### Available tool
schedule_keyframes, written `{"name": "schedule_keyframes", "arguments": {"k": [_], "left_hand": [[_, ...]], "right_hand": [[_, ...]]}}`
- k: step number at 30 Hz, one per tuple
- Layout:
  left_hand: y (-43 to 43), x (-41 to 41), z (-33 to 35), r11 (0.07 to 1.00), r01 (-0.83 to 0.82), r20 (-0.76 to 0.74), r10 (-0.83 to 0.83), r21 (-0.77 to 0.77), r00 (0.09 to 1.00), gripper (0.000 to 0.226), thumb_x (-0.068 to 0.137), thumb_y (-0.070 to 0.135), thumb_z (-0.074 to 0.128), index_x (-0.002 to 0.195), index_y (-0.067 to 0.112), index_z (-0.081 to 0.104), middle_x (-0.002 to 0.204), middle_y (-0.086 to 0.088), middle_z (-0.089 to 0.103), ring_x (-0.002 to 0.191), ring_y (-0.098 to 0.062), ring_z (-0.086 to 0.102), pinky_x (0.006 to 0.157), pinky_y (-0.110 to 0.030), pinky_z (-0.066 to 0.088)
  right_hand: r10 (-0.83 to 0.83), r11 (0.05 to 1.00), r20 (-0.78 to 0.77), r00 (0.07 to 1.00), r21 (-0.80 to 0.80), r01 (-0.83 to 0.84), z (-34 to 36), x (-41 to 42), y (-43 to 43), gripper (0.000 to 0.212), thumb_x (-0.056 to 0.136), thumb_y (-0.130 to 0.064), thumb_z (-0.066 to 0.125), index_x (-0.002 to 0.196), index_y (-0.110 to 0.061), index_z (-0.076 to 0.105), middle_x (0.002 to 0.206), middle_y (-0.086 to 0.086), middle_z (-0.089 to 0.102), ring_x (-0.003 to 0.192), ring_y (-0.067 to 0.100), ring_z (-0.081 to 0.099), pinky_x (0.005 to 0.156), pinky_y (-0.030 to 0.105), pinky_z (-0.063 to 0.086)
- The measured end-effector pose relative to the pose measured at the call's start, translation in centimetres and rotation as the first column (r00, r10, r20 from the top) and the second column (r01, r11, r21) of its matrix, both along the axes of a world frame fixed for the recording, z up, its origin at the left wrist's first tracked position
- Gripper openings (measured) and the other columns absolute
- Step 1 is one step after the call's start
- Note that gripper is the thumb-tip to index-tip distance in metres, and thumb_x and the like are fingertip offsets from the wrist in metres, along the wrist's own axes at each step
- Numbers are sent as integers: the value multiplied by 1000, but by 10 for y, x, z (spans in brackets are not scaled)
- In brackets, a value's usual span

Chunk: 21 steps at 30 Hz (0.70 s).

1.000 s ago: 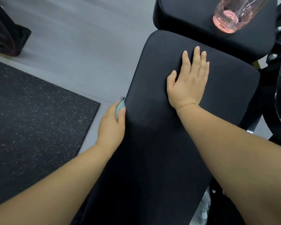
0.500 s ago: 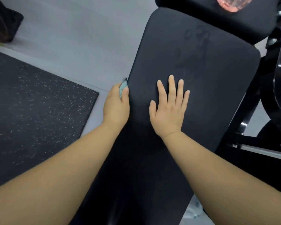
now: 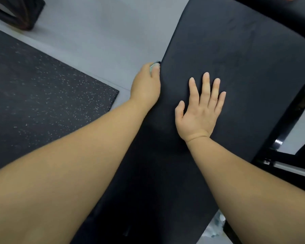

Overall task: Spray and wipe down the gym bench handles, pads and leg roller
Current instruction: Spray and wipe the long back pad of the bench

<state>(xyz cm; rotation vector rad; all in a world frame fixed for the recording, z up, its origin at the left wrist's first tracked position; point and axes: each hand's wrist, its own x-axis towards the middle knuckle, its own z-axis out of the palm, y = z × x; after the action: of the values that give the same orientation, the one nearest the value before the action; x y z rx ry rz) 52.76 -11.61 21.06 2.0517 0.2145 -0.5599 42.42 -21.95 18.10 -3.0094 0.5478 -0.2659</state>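
The long bench pad (image 3: 236, 59) ran away from the person, its long axis slanting up and to the right from the forearms, so both hands lay along it rather than across it. The left hand (image 3: 145, 85) sat at the pad's left side edge, just off the top face. Its fingers were curled round a teal cloth (image 3: 152, 66) and pressed it against that side wall. Only a sliver of cloth showed between thumb and forefinger (most of it was hidden inside the grip). The right hand (image 3: 199, 110) lay just to the right of the left one, palm down on the top face. Its fingers were straight and slightly spread, holding nothing, and it seemed only to brace the person's weight.

The coming stroke appeared to turn on the run of that edge. Beyond the left hand's fingertips the side wall went up and to the right toward the pad's rounded far corner, and behind the wrist it ran back toward the body. The left hand was the nearer one, in fact touching the edge, so a slide along the pad's length looked like the natural move, with the cloth pinched to the side. Faint dull smears showed on the top face ahead of the right hand's fingertips; I judged them damp or unwiped patches. A second pad (image 3: 280, 14) lay farther out past them.
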Motion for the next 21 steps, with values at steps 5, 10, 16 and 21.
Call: {"name": "schedule_keyframes", "arguments": {"k": [5,10,16,21], "left_hand": [[74,-101,-15,994,63,6,-64,85,998,37,100,25,35,134,21,46,129,4,53,121,-12,46,96,-20,32],[90,-109,-20,996,41,-114,-32,80,993,35,100,26,34,127,18,54,124,2,59,118,-16,52,98,-26,37],[18,-25,0,998,-50,-9,50,-24,999,36,100,29,30,129,19,50,123,5,56,110,-12,50,87,-22,36],[71,-98,-18,999,33,31,-33,30,999,37,99,28,34,134,23,47,130,11,52,119,-6,45,94,-15,31]], "right_hand": [[-1,1000,24,1000,1,1,-1,-1,1,58,87,-33,42,142,-17,38,153,12,26,142,36,18,115,51,9],[0,1000,39,999,-2,0,0,-1,1,57,88,-33,42,142,-17,38,153,11,26,142,36,19,115,52,11],[11,1000,68,998,-17,-10,-2,1,1,56,87,-32,42,141,-17,41,152,12,29,141,37,22,115,52,13],[-1,1000,37,999,-17,2,-1,-1,1,57,89,-34,38,143,-18,37,154,11,25,142,36,18,116,51,9]]}}
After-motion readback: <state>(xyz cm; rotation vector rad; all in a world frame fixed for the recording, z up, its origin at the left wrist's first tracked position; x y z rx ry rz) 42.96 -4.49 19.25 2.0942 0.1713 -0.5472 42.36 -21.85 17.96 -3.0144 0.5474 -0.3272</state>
